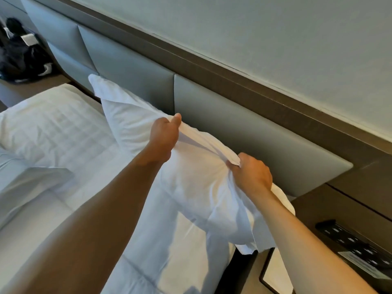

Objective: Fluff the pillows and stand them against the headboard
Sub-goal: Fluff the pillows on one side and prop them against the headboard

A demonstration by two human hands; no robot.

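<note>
My left hand point(164, 134) and right hand point(250, 175) each clenched the top edge of 1 pillow point(191, 181); the headboard point(244, 132) stood just behind my grip.

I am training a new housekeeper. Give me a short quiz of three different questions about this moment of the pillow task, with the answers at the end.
1. True or false: both hands grip the same soft white pillow.
2. Which lies flat on the bed?
A. the held pillow
B. the second white quilted pillow
C. the dark bag
3. Fill in: the held pillow is in front of the grey padded ____.

Key
1. True: the left hand and the right hand each pinch bunched cover fabric along its upper edge.
2. B
3. headboard
</note>
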